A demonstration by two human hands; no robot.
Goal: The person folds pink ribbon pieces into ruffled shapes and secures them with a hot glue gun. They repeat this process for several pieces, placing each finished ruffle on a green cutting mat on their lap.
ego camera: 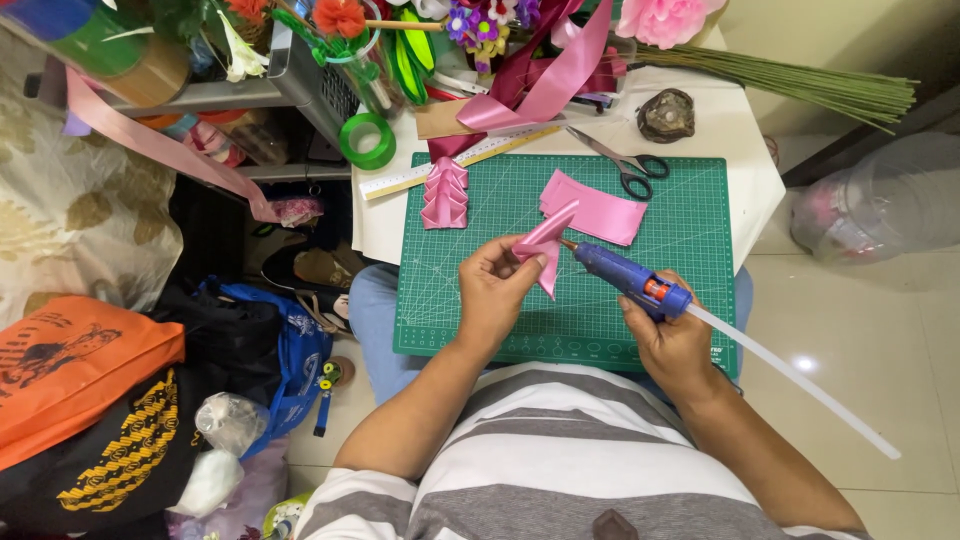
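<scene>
The left hand (497, 290) pinches a folded pink ribbon piece (545, 245) between thumb and fingers, grip clamped on it, holding it above the near middle of the green mat (690, 230). The right hand (672, 335) is wrapped around a blue glue gun (625, 277), grip clamped on its handle, with a white glue stick (800, 380) sticking out behind toward the right. The gun's nozzle touches the ribbon piece just beside the left thumb.

The mat lies on the white counter (740, 140), covering most of its near part. On the mat's far left corner sits 1 stack of folded pink pieces (445, 195); flat pink strips (600, 210) lie near the mat's middle, just beyond the held piece. Scissors (625, 165) rest at the mat's far edge, a ruler (460, 160) runs along the far left edge, and a green ribbon roll (367, 140) hangs at the counter's left edge. Loose pink and maroon ribbon (560, 75) drapes over the counter's far side, and green stems (800, 85) reach past its far right corner.
</scene>
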